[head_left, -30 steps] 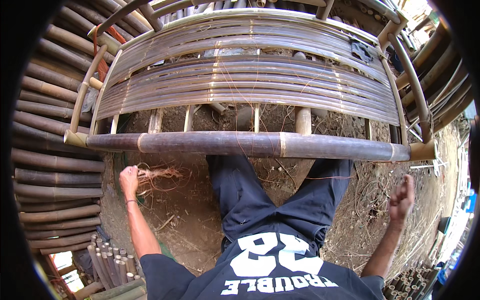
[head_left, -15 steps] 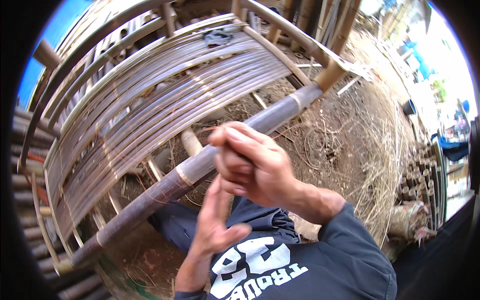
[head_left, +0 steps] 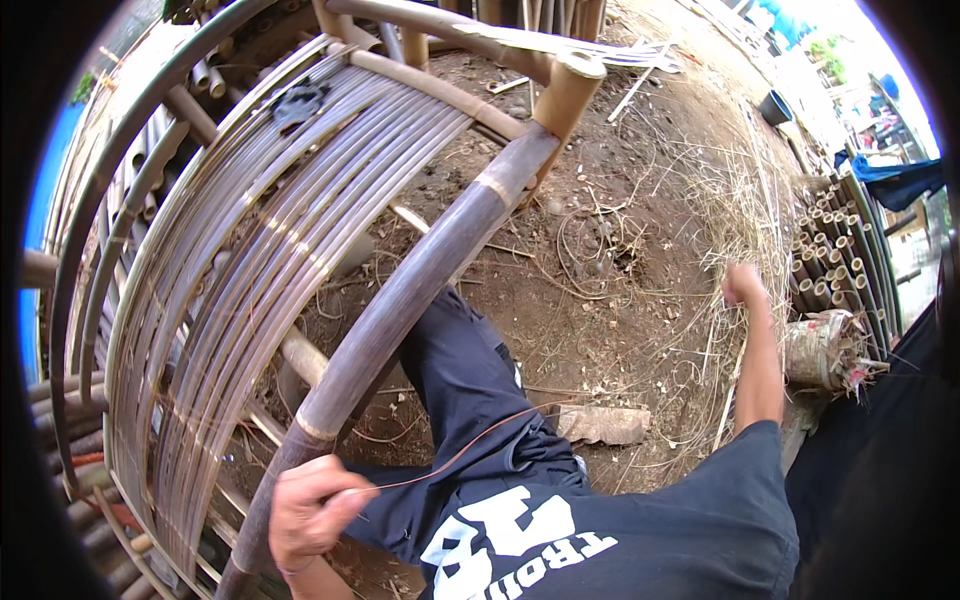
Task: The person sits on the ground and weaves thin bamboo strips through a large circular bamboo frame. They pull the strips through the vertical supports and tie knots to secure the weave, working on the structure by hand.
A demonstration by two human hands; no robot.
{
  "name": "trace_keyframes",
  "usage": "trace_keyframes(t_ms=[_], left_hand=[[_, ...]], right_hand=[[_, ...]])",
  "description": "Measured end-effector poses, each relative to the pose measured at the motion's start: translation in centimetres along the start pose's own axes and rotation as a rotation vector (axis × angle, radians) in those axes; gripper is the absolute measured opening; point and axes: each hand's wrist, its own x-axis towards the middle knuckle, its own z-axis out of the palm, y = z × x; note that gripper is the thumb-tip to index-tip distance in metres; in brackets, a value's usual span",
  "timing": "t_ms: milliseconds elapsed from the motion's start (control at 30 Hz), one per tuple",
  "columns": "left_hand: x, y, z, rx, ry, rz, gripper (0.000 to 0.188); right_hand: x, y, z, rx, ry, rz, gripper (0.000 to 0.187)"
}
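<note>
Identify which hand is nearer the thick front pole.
The left hand, which overlaps the pole in view, a strand running from it; the right hand is out towards the straw.

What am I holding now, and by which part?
Your left hand holds a thin reddish-brown strand by its visible left end; right hand, cannot tell.

Printed lettering stands on the front of the person's dark T-shirt (head_left: pixel 690 505). Large, blocky white numerals (head_left: pixel 525 522) sit close to its bottom hem. Beyond them, farther up toward the chest, runs a line of smaller white capital letters (head_left: pixel 573 553), reaching down to the view's lower edge.
</note>
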Motion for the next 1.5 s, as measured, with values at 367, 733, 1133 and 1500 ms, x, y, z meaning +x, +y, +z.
trace_keyframes(t_ms=[367,733,1133,1500], left_hand=[[21.3,6.5,16.8,0.274,-0.246,0.299,0.017],[4.0,-3.3,7.1,-0.177,0.441,-0.271,0.027],[-11.9,-8.9,8.2,-0.188,0.797,-0.747,0.028],[-27.7,-23.7,12.1,-0.41,1.139,-0.848,0.023]], right_hand=[[-21.9,-13.9,10.2,0.364,-1.13,-0.531,0.051],[14.2,-28.4,-18.2,-0.323,0.944,-0.305,0.023],[1.2,-47.5,12.8,-0.407,-0.32,-0.695,0.028],[2.6,-43.3,18.1,-0.71,-0.252,-1.18,0.031]])
